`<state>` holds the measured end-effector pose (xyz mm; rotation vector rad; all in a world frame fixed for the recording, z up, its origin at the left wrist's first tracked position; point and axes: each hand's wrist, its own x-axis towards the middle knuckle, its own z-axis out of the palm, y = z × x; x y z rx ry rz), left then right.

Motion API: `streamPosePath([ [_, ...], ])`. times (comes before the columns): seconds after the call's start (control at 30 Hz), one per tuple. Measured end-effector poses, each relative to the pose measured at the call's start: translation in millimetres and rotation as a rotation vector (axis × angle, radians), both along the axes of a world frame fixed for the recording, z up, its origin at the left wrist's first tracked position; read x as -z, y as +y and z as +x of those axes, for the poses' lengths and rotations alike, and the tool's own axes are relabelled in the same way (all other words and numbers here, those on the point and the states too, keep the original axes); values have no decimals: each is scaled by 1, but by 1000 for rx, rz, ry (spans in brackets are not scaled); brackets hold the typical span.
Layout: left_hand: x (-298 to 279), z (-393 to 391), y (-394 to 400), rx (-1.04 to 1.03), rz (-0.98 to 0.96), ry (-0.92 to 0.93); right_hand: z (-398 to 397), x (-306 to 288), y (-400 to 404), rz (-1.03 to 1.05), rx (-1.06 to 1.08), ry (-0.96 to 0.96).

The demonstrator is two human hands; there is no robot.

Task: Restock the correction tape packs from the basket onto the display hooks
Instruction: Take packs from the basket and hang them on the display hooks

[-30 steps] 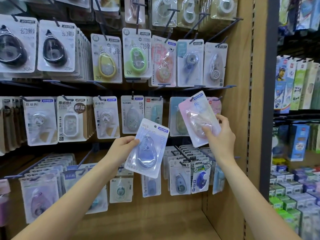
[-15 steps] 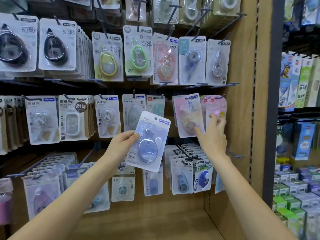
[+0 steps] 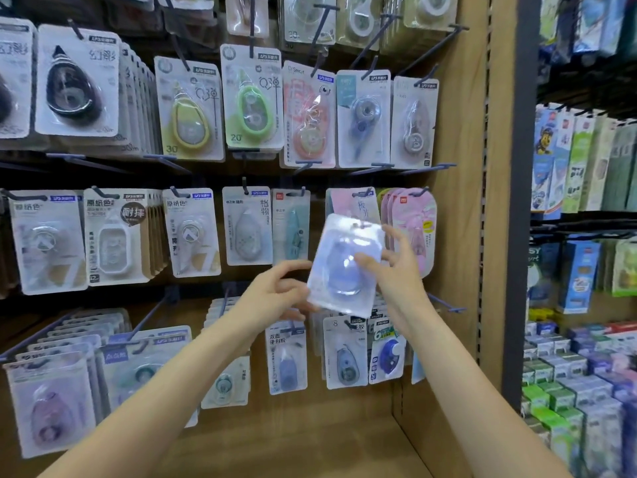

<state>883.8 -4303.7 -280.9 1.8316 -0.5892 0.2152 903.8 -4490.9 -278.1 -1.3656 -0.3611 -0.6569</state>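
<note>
Pegboard wall; lilac pack (blurred)

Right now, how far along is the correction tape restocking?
Done: a pink pack already hangs on the middle-row hook, beside the pink round-topped packs. In hand: a blue pack, blurred, between the left hand and the right hand, not yet on a hook. Left: hanging it. The basket is out of view, so the remaining stock can't be judged.

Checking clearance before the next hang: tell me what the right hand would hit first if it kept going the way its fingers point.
Probably the pink packs hanging just beyond the right hand; depth is unclear.
</note>
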Motion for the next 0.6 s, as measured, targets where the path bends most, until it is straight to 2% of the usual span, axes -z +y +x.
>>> streamPosePath([
  [0.07, 0, 2, -7, 31, 33, -14, 5, -2, -4, 47, 129, -82],
  [0.2, -4, 8, -27, 75, 100, -58, 12, -11, -7, -21, 297, -181],
  [0.37, -10, 16, -39, 107, 39, -28, 22, -19, -17, -150, 322, -190],
  [0.6, -9, 22, -41, 100, 59, -35, 28, -36, -27, -318, 273, -145],
])
